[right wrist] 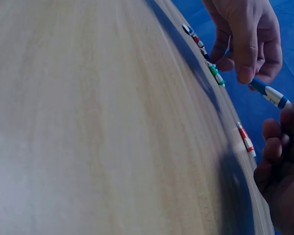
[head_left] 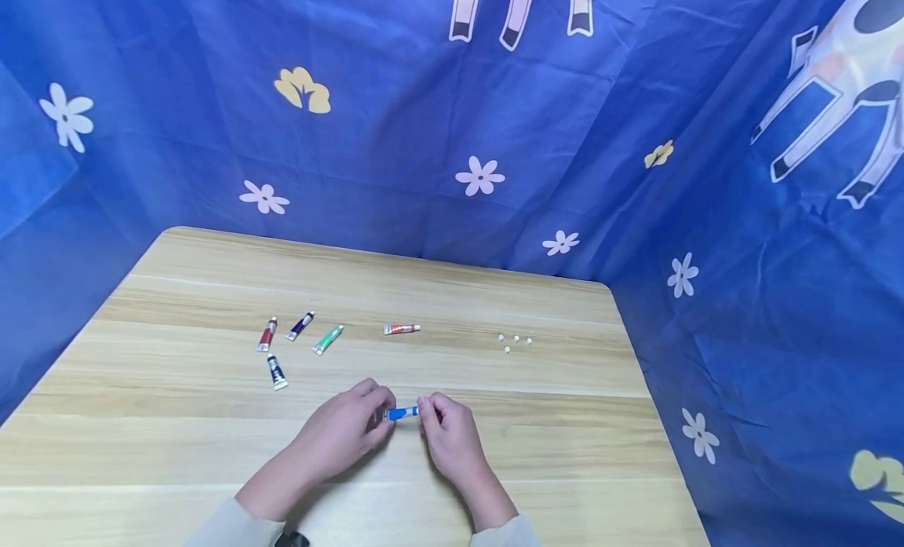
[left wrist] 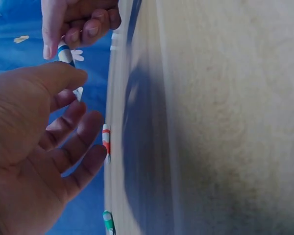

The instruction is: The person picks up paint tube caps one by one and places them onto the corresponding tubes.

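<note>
Both hands share one grip on a small blue paint tube (head_left: 402, 412): the left hand (head_left: 344, 431) pinches one end between thumb and fingertips, and the right hand (head_left: 450, 435) pinches the other end the same way, so the tube spans the short gap between them, level and just above the table (head_left: 176, 453). Holding it by its two ends leaves the middle of the tube bare; each hand steadies it against the other, as one would to twist an end, though whether a cap sits under the right fingers cannot be told.

From the left wrist view, the left thumb lies along the tube while the other fingers spread loosely.

Beyond the grip, farther from the person, lies a red-and-white tube (head_left: 402, 328). Off to the left of the grip, also farther out, four more tubes lie loosely scattered and apart from each other: a green tube (head_left: 328, 339), a purple tube (head_left: 300, 326), a red tube (head_left: 267, 334) and a dark tube (head_left: 277, 372). To the far right of the grip, a few small white caps (head_left: 515, 341) sit close together, kept away from the tubes.
</note>
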A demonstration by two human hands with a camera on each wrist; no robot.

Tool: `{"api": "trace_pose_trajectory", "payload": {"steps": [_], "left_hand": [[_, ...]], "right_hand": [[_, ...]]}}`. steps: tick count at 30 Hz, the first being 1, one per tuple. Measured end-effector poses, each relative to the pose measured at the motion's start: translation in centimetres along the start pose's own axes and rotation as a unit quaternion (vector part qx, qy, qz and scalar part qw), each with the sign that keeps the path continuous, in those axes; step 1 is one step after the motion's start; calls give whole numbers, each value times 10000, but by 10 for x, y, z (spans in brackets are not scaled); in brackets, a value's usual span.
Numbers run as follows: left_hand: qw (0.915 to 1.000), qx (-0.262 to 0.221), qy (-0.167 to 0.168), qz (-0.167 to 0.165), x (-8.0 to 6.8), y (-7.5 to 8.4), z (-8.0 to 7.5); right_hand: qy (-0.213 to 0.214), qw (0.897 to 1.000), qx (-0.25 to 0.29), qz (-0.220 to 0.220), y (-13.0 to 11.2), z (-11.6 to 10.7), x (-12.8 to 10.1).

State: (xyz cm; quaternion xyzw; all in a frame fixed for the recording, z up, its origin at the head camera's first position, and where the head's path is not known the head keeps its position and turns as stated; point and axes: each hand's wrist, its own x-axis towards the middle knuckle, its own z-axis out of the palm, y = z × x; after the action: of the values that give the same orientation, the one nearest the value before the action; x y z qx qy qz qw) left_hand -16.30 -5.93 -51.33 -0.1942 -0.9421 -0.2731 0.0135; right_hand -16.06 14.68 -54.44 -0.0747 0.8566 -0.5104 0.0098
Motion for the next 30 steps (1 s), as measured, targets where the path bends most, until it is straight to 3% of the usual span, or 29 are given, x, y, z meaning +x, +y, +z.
{"api": "trace_pose_trajectory", "payload": {"steps": [10, 19, 30], "left_hand": [[9991, 366, -192, -73, 15, -12, 10], [9979, 575, -179, -255, 29, -25, 8], [9960, 853, -189, -205, 43, -31, 7]], "right_hand": [[-161, 9999, -12, -18, 4, -10, 2], [-83, 9999, 6, 86, 14, -21, 9], [400, 9988, 242, 137, 32, -43, 24]]}}
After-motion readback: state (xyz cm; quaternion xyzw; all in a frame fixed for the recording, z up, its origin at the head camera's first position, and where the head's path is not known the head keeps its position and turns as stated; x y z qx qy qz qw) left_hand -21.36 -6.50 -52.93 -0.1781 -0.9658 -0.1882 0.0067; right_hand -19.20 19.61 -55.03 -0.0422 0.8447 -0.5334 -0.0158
